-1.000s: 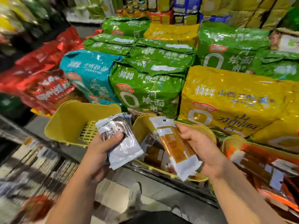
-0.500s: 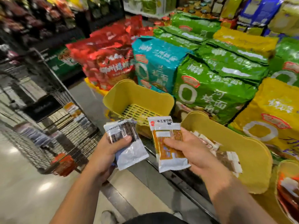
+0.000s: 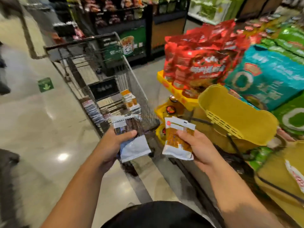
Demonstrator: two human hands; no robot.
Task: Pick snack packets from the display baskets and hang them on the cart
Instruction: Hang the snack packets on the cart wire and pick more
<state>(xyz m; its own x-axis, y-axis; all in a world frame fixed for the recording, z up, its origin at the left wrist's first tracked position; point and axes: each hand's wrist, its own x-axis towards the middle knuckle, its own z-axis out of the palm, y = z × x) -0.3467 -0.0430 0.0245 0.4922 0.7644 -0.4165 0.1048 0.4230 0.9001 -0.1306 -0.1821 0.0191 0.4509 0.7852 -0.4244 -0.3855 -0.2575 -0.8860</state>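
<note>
Swung toward cart (image 3: 92,39), left hand (image 3: 111,145) pinches dark packet (image 3: 134,147), right hand (image 3: 199,146) orange packet (image 3: 174,137), both upright.

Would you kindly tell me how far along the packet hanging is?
Done: hung silver packets and hung orange packets already line the grey wire cart. In hand: the left hand grips dark silver-wrapped packets, the right hand orange white-edged packets. Left: hanging both handfuls on the cart.

left arm: bare forearm, reaching forward from lower left.
left hand (image 3: 113,145): thumb laid across the dark packet (image 3: 133,146), fingers curled beneath.
right arm: bare forearm, reaching forward from lower right.
right hand (image 3: 199,146): thumb pinning the orange packet (image 3: 176,140), fingers behind.
spacing: hands level, apart.
</note>
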